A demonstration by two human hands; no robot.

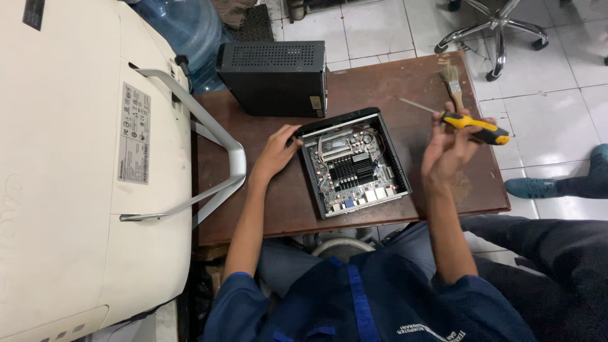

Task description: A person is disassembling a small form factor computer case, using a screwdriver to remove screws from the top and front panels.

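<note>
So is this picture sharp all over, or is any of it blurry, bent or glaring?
Head view: the open black computer case is sharp and evenly lit; the right hand holding the yellow-and-black screwdriver looks slightly soft; the cream monitor back bulges from wide-angle distortion; the white floor tiles are bright, without harsh glare; shadows on the brown wooden table are soft.

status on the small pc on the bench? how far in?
Done: the cover is off and stands behind the open computer case, circuit board exposed. In hand: the right hand holds a yellow-handled screwdriver raised above the table; the left hand rests on the case's corner. Left: a paintbrush lies unused, and the case is not closed.
</note>
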